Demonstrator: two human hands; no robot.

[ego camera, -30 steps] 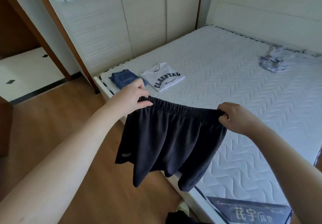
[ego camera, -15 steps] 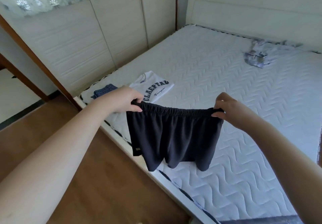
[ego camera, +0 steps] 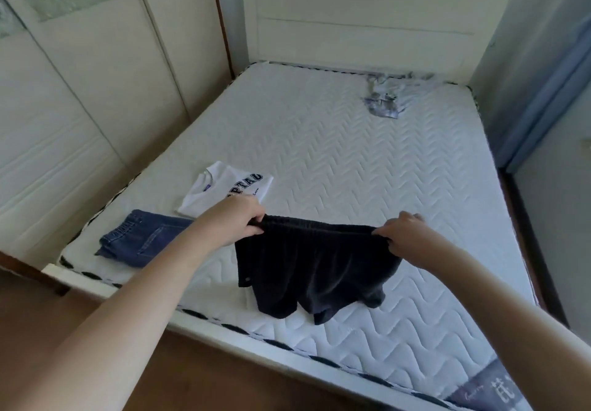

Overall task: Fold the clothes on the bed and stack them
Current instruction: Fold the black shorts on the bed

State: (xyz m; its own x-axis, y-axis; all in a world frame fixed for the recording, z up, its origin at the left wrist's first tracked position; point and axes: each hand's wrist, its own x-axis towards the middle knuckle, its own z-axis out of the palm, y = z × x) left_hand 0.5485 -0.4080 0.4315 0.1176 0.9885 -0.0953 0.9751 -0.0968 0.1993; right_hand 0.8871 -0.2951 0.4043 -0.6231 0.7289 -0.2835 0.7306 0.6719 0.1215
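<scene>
The left hand [ego camera: 238, 218] and the right hand [ego camera: 398, 230] each have a grip on one end of the stretchy waistband of the soft black cloth shorts [ego camera: 311, 266], with the fingers curled tight around it. The shorts hang down over the white quilted mattress [ego camera: 335, 154] near the foot of the bed, and the leg ends seem to touch the mattress and bunch up a little there. That could be a problem: if the shorts are put down like this, the legs may crumple under the top part, and the fold will come out lumpy. The right leg end already looks curled over, so it may need a small shake or a smoothing pat. The cloth looks thin and floppy, so if one hand lets go too soon, that side will drop and twist. The shorts hang close to the bed's edge, so part of them could slide off toward the brown wooden floor [ego camera: 96, 330]. The folded blue denim jeans [ego camera: 144, 238] lie just beside the left arm, and the folded white T-shirt with dark letters [ego camera: 224, 190] is just behind it; a wide swing of the arm could knock them out of shape. A crumpled pale blue-grey garment [ego camera: 383, 100] waits far off by the headboard, not yet folded.
</scene>
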